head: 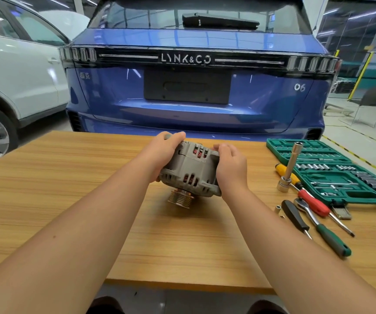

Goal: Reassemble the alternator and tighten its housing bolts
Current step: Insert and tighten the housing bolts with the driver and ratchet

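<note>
Alternator (190,171) sat tilted between your palms above the wooden table (69,189), pulley (180,198) pointing down toward you. Your left hand (163,152) curled around its left side; your right hand (230,165) gripped the right edge. Tools lay nearby.

A blue car (196,91) stands behind the wooden table (69,200), beside a white car (17,71).
</note>
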